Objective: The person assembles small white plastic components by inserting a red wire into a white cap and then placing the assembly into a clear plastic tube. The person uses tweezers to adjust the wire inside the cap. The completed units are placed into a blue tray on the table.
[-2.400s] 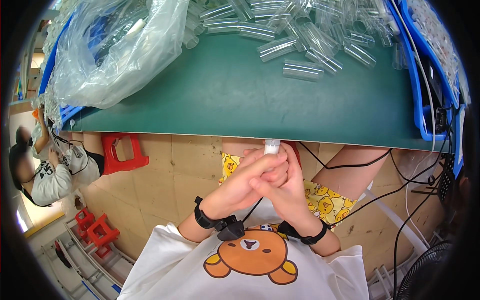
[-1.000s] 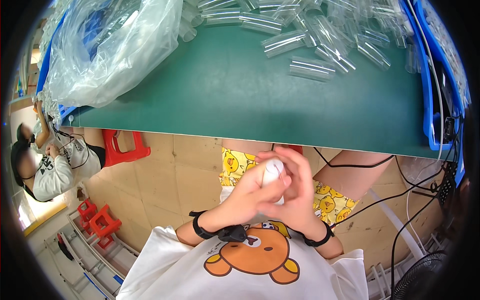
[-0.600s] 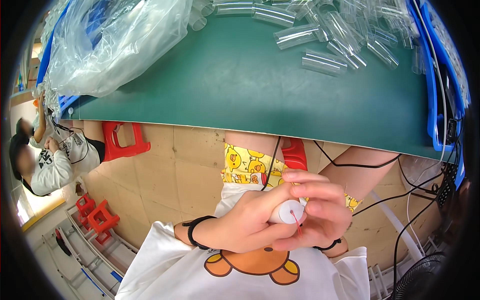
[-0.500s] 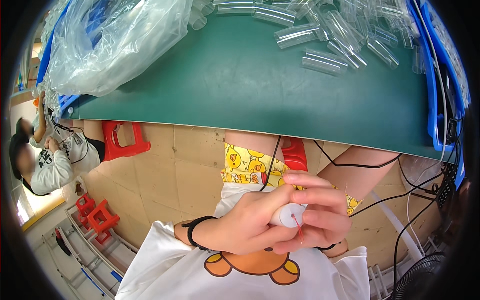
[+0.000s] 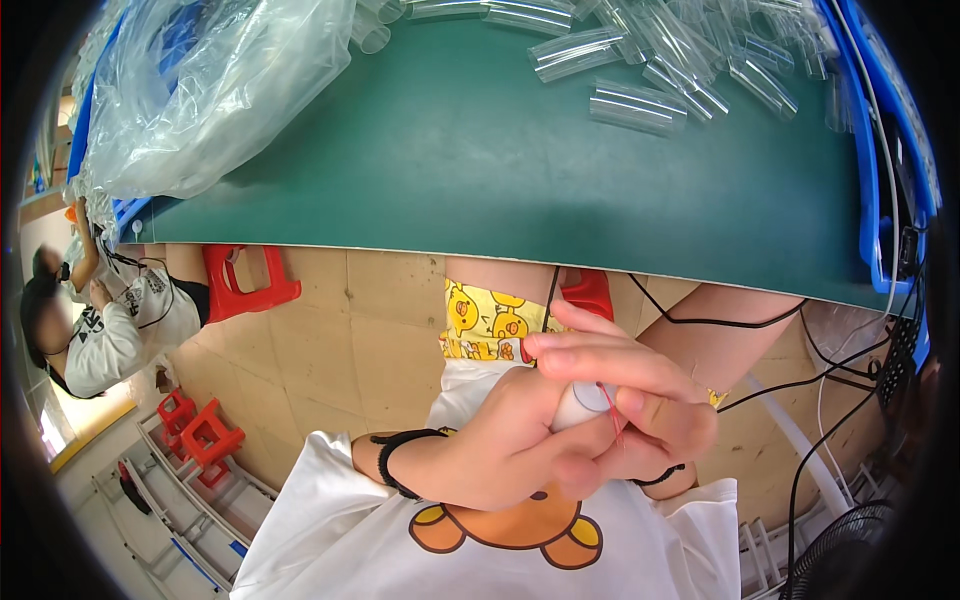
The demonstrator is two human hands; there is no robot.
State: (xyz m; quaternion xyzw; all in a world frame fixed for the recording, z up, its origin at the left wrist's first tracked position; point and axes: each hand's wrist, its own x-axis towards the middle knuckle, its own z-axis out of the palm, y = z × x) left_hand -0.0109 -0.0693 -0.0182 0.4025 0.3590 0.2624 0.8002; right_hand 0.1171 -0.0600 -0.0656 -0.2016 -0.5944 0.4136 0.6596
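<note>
Close under the camera, above my white shirt, both hands are clasped around a small white cylinder [image 5: 580, 405] with a thin red thread across it. My left hand [image 5: 500, 450] wraps it from below and the left. My right hand [image 5: 625, 395] lies over it with the fingers curled. Only the cylinder's rounded end shows between the fingers. Both hands are well in front of the green table [image 5: 480, 180], not touching it.
Several clear plastic tubes [image 5: 640, 105] lie at the table's far right, a crumpled clear plastic bag [image 5: 200, 90] at its far left. Blue bins [image 5: 870, 150] line the right edge, with black cables [image 5: 830, 360] hanging below. Another person [image 5: 110, 320] sits at the left near red stools [image 5: 240, 285].
My clasped hands have come from the table's front edge toward my chest and nearer the camera, still holding the white cylinder. The view has tilted down slightly.
</note>
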